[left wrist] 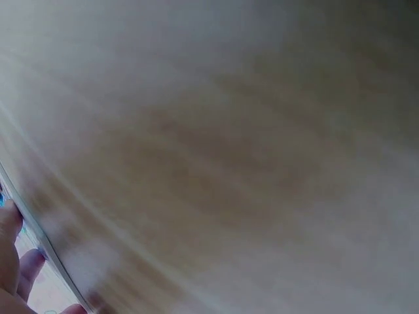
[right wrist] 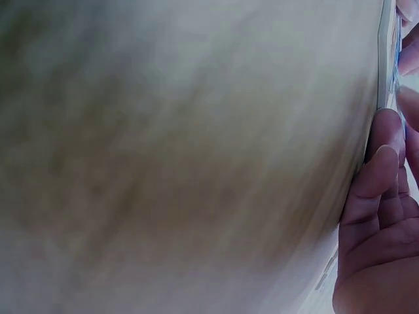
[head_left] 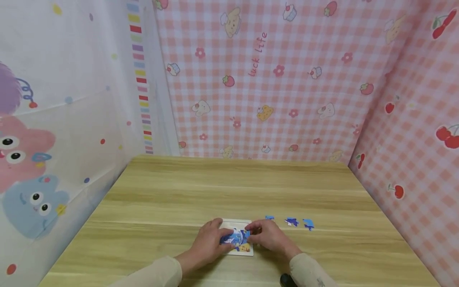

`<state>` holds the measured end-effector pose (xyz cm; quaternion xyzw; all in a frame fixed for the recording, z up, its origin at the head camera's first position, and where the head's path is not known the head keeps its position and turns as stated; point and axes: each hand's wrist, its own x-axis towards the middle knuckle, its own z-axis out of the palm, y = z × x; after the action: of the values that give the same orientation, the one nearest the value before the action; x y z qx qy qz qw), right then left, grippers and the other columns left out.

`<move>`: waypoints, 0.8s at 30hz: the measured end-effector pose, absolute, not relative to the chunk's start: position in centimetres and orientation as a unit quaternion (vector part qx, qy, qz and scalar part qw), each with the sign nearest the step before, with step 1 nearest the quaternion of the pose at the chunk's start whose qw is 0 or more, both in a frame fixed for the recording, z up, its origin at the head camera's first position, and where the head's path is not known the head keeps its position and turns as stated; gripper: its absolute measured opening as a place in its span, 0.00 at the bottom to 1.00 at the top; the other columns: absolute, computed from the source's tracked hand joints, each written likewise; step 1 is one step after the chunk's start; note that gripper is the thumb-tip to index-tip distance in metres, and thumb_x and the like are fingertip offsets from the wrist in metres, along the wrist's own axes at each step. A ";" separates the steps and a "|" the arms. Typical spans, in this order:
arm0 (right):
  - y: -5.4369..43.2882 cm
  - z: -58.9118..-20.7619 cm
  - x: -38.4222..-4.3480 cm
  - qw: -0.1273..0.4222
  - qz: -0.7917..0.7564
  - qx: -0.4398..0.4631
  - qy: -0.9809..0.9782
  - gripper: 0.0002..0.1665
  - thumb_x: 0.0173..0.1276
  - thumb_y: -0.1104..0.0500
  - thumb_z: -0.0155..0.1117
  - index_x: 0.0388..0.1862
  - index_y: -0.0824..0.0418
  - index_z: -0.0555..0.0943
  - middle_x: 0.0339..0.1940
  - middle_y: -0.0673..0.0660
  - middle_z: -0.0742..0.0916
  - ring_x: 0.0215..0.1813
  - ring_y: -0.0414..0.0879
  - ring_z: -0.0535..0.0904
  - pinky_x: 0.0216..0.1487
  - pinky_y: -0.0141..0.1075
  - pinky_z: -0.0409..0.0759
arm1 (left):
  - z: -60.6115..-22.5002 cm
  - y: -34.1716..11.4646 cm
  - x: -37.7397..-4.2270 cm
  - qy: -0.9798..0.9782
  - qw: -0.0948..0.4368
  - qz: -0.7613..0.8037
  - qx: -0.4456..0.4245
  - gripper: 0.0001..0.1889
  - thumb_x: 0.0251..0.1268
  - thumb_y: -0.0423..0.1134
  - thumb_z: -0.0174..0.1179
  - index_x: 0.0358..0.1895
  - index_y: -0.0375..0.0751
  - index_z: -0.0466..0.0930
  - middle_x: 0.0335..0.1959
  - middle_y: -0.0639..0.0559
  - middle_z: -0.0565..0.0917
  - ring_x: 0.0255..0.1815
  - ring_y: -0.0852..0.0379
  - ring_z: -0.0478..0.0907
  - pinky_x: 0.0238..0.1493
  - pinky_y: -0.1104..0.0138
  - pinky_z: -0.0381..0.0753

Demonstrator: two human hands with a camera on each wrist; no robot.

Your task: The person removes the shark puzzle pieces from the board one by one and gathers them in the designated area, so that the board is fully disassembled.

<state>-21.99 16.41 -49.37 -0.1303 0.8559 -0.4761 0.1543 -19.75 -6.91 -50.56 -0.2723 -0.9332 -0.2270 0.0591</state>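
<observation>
A small jigsaw puzzle in a white tray (head_left: 234,254) lies on the table, its picture mostly blue with some yellow near the front. Across its left side rests my left hand (head_left: 209,242), thumb and index finger reaching over the picture. In the left wrist view, fingertips (left wrist: 31,263) lie along the tray's edge. My right hand (head_left: 268,236) is at the right side, thumb and index finger pinching a blue puzzle piece (head_left: 247,233) over the tray's right border. The right wrist view shows its curled fingers (right wrist: 380,171) beside the tray edge; the piece is largely hidden there.
Loose blue pieces lie behind and right of the right hand: one partly hidden piece (head_left: 269,217), a dark blue and white piece (head_left: 292,221) and a light blue piece (head_left: 308,224). A black object (head_left: 287,280) shows by the right sleeve. Patterned cloth walls (head_left: 272,91) enclose the wooden table (head_left: 201,187).
</observation>
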 end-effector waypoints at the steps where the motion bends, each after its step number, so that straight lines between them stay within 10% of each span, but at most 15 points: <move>1: 16.4 -49.4 -22.0 0.154 -0.474 -0.131 0.857 0.16 0.59 0.64 0.73 0.48 0.62 0.85 0.35 0.52 0.84 0.35 0.45 0.77 0.30 0.37 0.79 | -50.6 -6.9 -19.8 -0.933 0.059 -0.227 -0.273 0.23 0.58 0.51 0.70 0.54 0.44 0.85 0.60 0.33 0.75 0.60 0.35 0.72 0.63 0.43 0.68; 24: 19.6 -48.3 -21.8 0.159 -0.515 -0.130 0.832 0.21 0.62 0.60 0.72 0.54 0.66 0.83 0.37 0.54 0.83 0.32 0.46 0.79 0.28 0.37 0.79 | -50.0 -6.9 -19.4 -0.925 0.051 -0.256 -0.275 0.23 0.58 0.50 0.69 0.54 0.41 0.84 0.61 0.29 0.74 0.62 0.31 0.71 0.64 0.39 0.65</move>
<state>-21.81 19.59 -48.34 -0.1299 0.8322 -0.5149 0.1593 -19.36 -6.90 -50.05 -0.2754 -0.9253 -0.2556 0.0515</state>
